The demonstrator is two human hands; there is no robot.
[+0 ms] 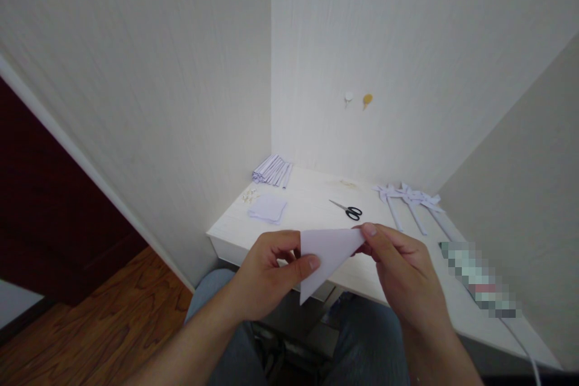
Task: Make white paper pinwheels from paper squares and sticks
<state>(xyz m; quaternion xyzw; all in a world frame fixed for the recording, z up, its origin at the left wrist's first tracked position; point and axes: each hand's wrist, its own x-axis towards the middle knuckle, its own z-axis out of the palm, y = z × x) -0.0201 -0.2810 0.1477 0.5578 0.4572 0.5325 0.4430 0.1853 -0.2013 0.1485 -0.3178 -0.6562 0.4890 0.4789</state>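
left hand [266, 271] | right hand [398, 265] | both grips clamped on paper triangle [328, 253] | scissors [348, 210] on table [312, 196]

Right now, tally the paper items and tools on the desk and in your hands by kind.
Folded paper triangle, held by left hand and right hand: 1
Scissors: 1
Paper pinwheels on sticks: 3
Stack of paper squares: 1
Bundle of paper strips: 1
Tiny bits by the stack: too small to count
Total: 7
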